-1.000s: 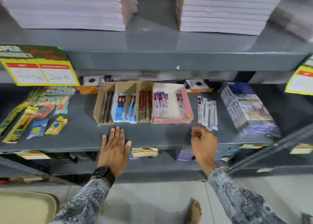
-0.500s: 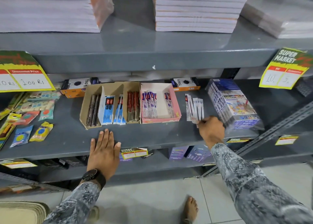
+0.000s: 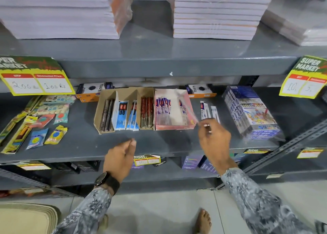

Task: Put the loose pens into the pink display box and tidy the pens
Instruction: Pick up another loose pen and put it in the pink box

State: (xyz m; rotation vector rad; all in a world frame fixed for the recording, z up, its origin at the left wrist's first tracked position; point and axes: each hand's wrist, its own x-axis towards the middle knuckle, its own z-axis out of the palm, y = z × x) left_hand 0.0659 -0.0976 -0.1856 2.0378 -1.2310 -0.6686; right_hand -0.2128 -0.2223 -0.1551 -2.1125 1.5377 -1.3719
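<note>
The pink display box stands on the grey middle shelf with several white-and-blue packed pens upright along its left side and one near its right wall. My right hand hovers just right of the box's front corner, pinching one packed pen that is blurred and slants up-left over the box's right wall. A few loose packed pens lie on the shelf right of the box, just beyond my fingers. My left hand floats at the shelf's front edge, fingers loosely curled, holding nothing.
A brown cardboard divider box with dark, blue and red pens adjoins the pink box's left side. A wrapped crayon pack sits at the right, candy-coloured packets at the left. Paper stacks fill the upper shelf. Price cards hang from its edge.
My right hand has lifted one packed pen from the loose pile and swung it left over the pink box. My left hand has risen off the shelf and curled.
</note>
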